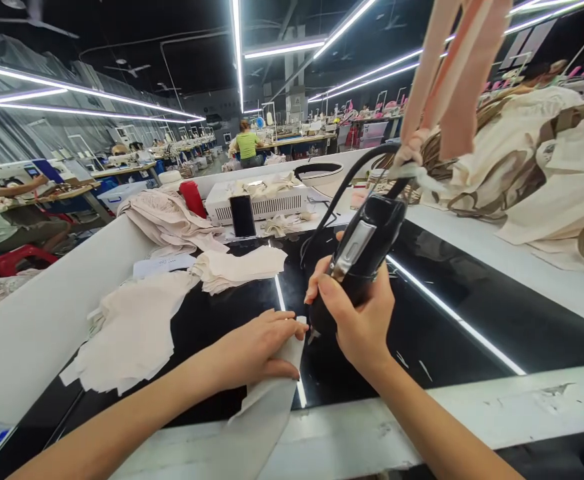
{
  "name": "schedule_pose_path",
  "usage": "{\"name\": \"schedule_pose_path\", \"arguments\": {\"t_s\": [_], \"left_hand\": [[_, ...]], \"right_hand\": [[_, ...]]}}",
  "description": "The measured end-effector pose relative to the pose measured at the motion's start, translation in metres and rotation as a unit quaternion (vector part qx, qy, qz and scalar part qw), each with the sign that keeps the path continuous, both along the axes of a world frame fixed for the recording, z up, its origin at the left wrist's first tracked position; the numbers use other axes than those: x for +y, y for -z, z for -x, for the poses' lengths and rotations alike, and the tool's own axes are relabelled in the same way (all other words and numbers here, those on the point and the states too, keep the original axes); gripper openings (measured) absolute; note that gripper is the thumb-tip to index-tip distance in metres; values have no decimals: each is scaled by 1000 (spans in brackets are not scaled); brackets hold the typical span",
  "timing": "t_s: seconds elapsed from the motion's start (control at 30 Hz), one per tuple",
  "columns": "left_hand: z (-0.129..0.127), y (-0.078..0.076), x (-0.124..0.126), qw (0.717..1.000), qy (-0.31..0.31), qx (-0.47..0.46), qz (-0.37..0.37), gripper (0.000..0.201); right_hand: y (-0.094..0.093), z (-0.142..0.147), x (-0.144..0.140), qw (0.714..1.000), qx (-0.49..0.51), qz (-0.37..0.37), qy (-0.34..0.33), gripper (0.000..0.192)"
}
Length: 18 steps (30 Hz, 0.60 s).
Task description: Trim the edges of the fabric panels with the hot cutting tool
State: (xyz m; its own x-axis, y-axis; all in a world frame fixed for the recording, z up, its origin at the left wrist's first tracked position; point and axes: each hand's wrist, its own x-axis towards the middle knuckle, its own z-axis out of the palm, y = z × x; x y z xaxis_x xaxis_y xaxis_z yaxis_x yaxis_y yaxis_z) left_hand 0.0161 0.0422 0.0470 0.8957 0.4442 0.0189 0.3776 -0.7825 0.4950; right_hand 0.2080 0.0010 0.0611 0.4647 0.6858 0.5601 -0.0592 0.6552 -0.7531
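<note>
Over black tabletop [497, 307], hands [265, 343] on tool [372, 230], fabric [267, 403]

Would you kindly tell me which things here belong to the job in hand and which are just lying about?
In use:
black tool, in the right hand
cloth, under the left hand
probably the stacked pieces

Seemingly lying about:
phone
red object

The handheld tool [367, 227] is black with a silver plate [356, 245], the cloth [267, 417] beside it off-white, the stacked pieces [132, 327] pale cream. Glossy black covers the counter [472, 287], streaked by white reflections. Knotted strips [465, 107] are peach-pink, a container [192, 199] red. The right-hand heap [527, 130] seems cream with brown bands, though blur makes that uncertain.
</note>
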Motion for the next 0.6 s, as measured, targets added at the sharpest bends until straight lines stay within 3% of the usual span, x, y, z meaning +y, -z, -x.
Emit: {"name": "schedule_pose_path", "arguments": {"t_s": [0.3,0.6], "left_hand": [[10,7,3,997,-42,55,22,36],[16,9,2,997,-61,41,35,31]], "right_hand": [[-4,16,5,1000,6,-3,-8,30],[4,22,10,1000,-18,3,-3,33]]}}
